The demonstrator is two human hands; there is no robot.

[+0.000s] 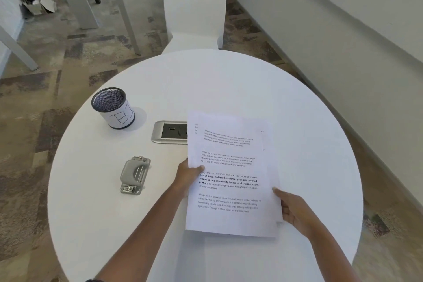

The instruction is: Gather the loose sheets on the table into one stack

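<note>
1. Two hands hold a stack of printed sheets (231, 174) over the near right part of the round white table (297, 110). The left hand (186, 177) pinches the stack's left edge, thumb on top; the right hand (294, 209) grips its right edge, fingers curled underneath.
2. Judging by the slightly offset sheet edges on the right, the step in hand looks like squaring the stack; the next move would call for even edges and a firm two-sided hold.
3. A grey hole punch (135, 175) lies just left of the left hand, apart from the paper.
4. Farther in, the stack's far left corner overlaps a recessed power outlet (169, 131).
5. A mesh pen cup (113, 107) stands near the far left edge; a white chair (194, 7) sits beyond the table.
</note>
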